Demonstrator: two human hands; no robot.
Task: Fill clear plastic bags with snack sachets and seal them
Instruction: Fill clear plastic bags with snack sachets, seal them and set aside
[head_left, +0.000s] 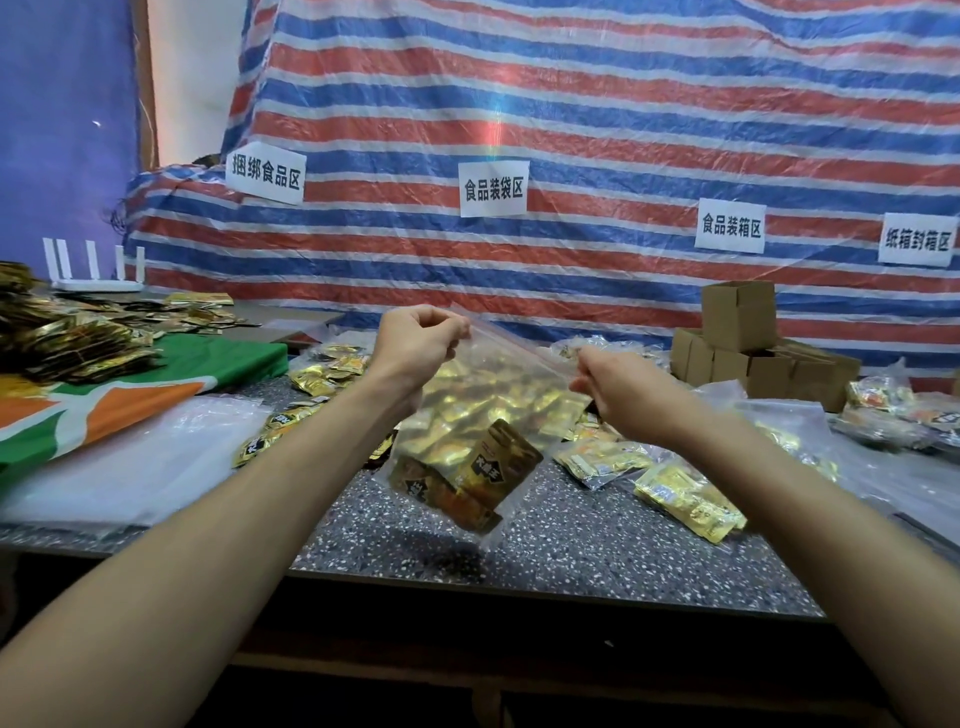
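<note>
A clear plastic bag (478, 415) hangs in the air above the speckled table (571, 545), tilted, with several gold and dark snack sachets (467, 478) gathered at its bottom. My left hand (415, 338) pinches the bag's top edge at the left end. My right hand (618, 384) pinches the same top edge at the right end. Loose gold sachets (685, 499) lie on the table to the right of the bag, and more gold sachets (322, 374) lie behind it on the left.
A heap of dark-gold sachets (67, 338) sits on a green, orange and white cloth (130, 405) at left. Empty clear bags (130, 467) lie front left. Small cardboard boxes (748, 348) stack at back right beside filled bags (893, 415). A striped tarp (571, 130) with paper labels hangs behind.
</note>
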